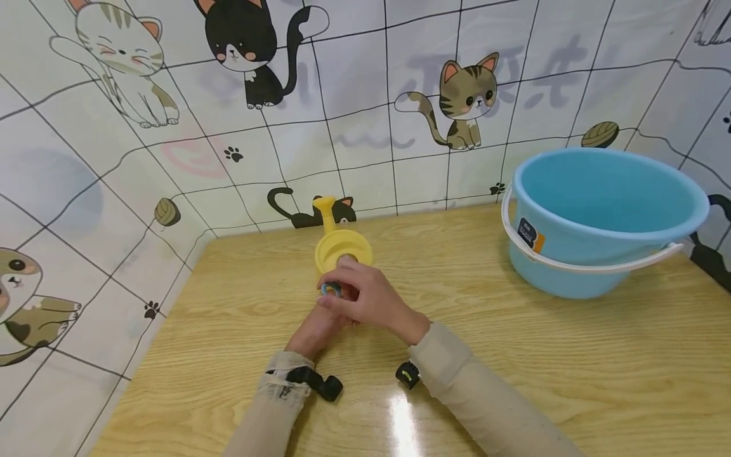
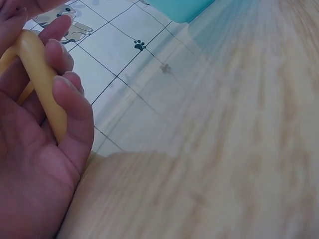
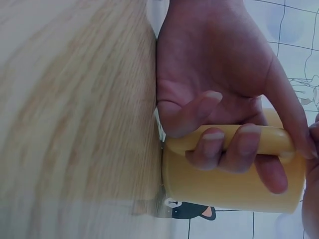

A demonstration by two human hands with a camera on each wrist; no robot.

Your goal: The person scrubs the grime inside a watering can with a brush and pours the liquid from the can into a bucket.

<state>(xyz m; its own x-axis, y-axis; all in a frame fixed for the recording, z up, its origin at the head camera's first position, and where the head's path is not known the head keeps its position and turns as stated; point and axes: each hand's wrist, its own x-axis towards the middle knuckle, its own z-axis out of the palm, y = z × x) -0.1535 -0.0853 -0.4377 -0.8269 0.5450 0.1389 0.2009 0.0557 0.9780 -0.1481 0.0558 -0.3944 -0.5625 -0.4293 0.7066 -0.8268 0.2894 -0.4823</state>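
A yellow watering can (image 1: pixel 360 244) stands on the wooden table, its spout (image 1: pixel 327 216) pointing towards the back wall. My left hand (image 1: pixel 316 330) grips its handle; in the left wrist view the fingers of that hand (image 2: pixel 40 169) curl round the yellow handle (image 2: pixel 44 82). The right wrist view shows the same grip on the handle (image 3: pixel 269 142) beside the can's body (image 3: pixel 229 186). Above the left hand, my right hand (image 1: pixel 374 298) pinches a small blue ring-shaped thing (image 1: pixel 331 289) between thumb and finger. The right fingertips partly cover the can's near side.
A large light-blue bucket (image 1: pixel 577 254) with a white handle (image 1: pixel 594 270) stands on the table (image 1: pixel 457 292) at the right. Behind and to the left hangs a white sheet (image 1: pixel 365 76) with cat drawings and grid lines.
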